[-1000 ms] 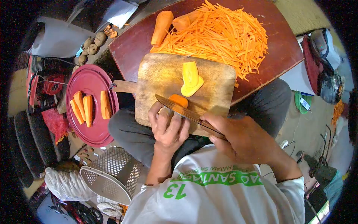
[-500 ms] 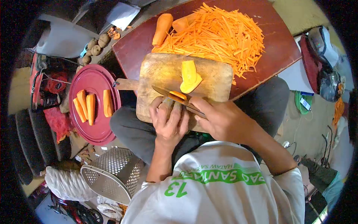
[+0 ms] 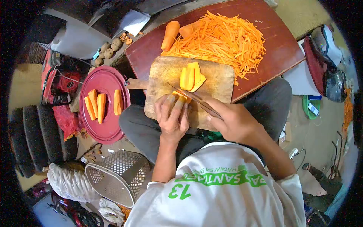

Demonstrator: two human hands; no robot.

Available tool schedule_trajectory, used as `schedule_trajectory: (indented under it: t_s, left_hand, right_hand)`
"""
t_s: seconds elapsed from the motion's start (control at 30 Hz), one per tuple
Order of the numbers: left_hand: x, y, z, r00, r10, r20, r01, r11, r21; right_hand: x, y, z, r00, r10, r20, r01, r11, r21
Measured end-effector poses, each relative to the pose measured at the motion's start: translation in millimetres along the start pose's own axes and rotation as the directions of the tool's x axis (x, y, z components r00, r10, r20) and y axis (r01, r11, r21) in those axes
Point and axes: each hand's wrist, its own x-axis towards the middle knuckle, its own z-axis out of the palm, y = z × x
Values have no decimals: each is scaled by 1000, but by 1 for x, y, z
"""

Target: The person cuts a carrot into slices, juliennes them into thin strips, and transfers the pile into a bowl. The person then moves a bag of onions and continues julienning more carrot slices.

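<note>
My left hand (image 3: 172, 115) is closed on a piece of carrot (image 3: 180, 95) at the lower middle of the wooden cutting board (image 3: 162, 75), its fingertips over the piece. A knife (image 3: 202, 103) is gripped in my right hand (image 3: 232, 118), with its blade slanting up-left across the board beside the held piece. Several flat carrot slices (image 3: 192, 77) lie on the board just beyond the blade. Behind the board is a large heap of thin carrot strips (image 3: 230, 41), with a whole carrot (image 3: 171, 35) at its left end.
The board's far part lies on a red table (image 3: 281, 45). On the left, a round red tray (image 3: 107, 132) holds several peeled carrots (image 3: 101, 108). A perforated basket (image 3: 121, 174) stands at lower left, and potato-like round items (image 3: 109, 53) lie at upper left.
Another carrot slice now lies beside the earlier ones on the board. The knife and my right hand have moved slightly right, and the view has shifted a little.
</note>
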Motion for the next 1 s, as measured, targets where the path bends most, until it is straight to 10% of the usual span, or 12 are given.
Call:
schedule_trajectory:
  t_s: [1.0]
  left_hand:
    - [2, -1, -7, 993, -15, 115, 18, 999, -29]
  right_hand:
    - [4, -46, -40, 940, 113, 322, -57, 982, -180]
